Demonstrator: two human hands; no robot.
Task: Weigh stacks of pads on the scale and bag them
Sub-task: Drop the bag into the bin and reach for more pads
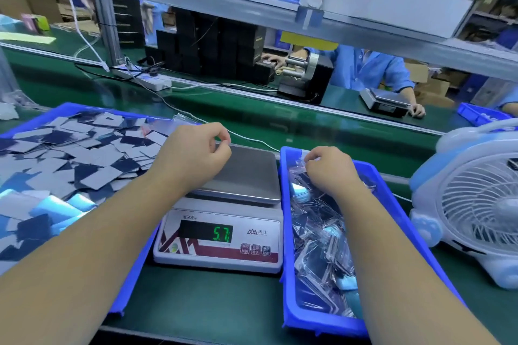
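A: Where is the scale [224,204] found?

B: It is set on the green bench, between two blue trays. Green digits reading 5.7 are shown on its display [206,230]. Its steel pan [246,173] is seen bare where it is not hidden by the left hand.

A: And the pads [70,154]?

B: They are heaped loose, grey and dark, in the tray [131,283] left of the scale. Bagged pads [322,246] are piled in the tray [294,302] right of the scale.

A: How is the left hand [193,154] held?

B: It is held over the scale's pan, fingers curled with thumb and forefinger pressed together. Whether anything is pinched there cannot be told.

A: And the right hand [330,168]?

B: It is placed over the far end of the tray right of the scale, fingers curled, and clear plastic of a bag [311,157] is pinched at its fingertips.

A: Anything else near the scale?

B: A white and blue fan [476,204] is stood further right, beyond the bagged tray.
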